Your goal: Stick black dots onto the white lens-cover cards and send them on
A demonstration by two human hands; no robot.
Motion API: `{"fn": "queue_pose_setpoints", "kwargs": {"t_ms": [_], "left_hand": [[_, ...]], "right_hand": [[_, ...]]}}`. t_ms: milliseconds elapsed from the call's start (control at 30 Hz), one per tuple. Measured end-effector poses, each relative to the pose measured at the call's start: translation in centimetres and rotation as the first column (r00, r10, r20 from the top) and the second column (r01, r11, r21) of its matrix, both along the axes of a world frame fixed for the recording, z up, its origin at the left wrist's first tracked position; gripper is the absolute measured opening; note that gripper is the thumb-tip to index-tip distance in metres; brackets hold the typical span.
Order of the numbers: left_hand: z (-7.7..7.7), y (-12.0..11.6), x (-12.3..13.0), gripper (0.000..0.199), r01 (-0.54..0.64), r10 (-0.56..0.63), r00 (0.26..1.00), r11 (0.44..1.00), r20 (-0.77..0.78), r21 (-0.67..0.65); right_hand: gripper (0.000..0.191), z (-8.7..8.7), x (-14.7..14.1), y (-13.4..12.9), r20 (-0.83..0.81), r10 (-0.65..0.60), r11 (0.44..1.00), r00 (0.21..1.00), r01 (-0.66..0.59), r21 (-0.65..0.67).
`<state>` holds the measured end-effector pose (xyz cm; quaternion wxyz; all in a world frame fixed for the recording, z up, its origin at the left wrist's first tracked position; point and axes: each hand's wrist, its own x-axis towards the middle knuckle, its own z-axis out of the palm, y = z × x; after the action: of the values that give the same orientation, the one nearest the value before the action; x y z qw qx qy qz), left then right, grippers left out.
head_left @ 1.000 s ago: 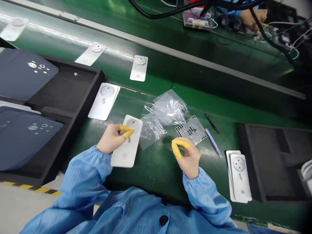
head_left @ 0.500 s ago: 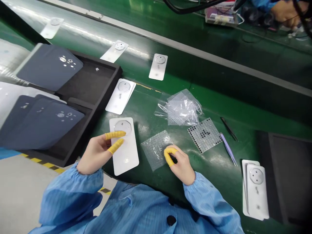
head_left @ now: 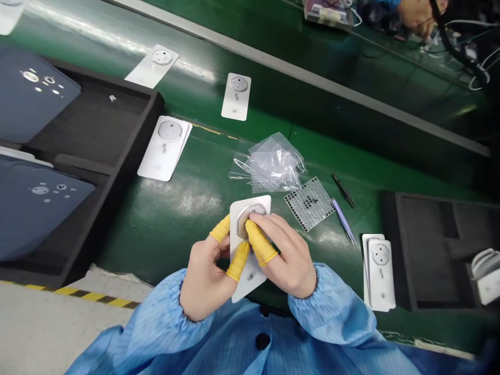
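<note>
A white panel (head_left: 253,284) with an octagonal ring near its top is held tilted in front of me. My left hand (head_left: 214,271) grips its left edge, thumb on its face, with yellow covers on thumb and finger. My right hand (head_left: 283,255) has its yellow-covered fingertips pinched at the ring; whether they hold something small there is hidden. Beyond the hands lie a clear sheet with black dots (head_left: 310,204), a pile of clear plastic sheets (head_left: 273,166), purple tweezers (head_left: 344,221) and dark tweezers (head_left: 344,191).
A black tray (head_left: 136,135) with dark blue panels (head_left: 35,208) stands at left, another black tray (head_left: 398,250) at right. White panels lie stacked (head_left: 160,151), (head_left: 382,276) and singly (head_left: 236,99). A person's hand (head_left: 417,15) shows at top right.
The white panel has been lifted off the table and moved right in my left hand. My right hand has come from the bubbled sheet to the panel's ring. The view has shifted.
</note>
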<state>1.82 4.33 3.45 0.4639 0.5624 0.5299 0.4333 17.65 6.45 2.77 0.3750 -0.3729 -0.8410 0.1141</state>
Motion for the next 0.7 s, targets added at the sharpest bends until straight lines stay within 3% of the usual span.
{"fn": "queue_pose_setpoints", "kwargs": {"t_ms": [133,300,533,633,700], "left_hand": [[0.3,0.1,0.0,0.030,-0.020,0.025,0.996,0.998,-0.091,0.054],[0.3,0.1,0.2,0.024,-0.012,0.029,0.982,0.996,-0.186,0.092],[0.3,0.2,0.1,0.019,0.078,-0.069,0.979,0.996,-0.190,0.040],[0.2,0.2,0.0,0.022,0.067,-0.049,0.970,0.995,-0.239,0.069],[-0.1,0.2,0.1,0.027,0.055,-0.043,0.981,0.997,-0.191,0.057]], "right_hand": [[0.037,-0.3,0.2,-0.5,0.100,0.027,0.999,0.995,-0.032,0.043],[0.035,-0.3,0.5,-0.5,0.111,0.035,0.999,0.993,-0.036,0.007],[0.036,-0.3,1.1,-0.3,0.105,0.084,0.996,0.991,-0.080,-0.040],[0.037,-0.6,1.1,-0.4,0.090,0.088,0.992,0.992,-0.079,-0.099],[0.037,-1.1,1.2,-0.5,0.011,0.079,0.989,0.997,-0.077,-0.127]]}}
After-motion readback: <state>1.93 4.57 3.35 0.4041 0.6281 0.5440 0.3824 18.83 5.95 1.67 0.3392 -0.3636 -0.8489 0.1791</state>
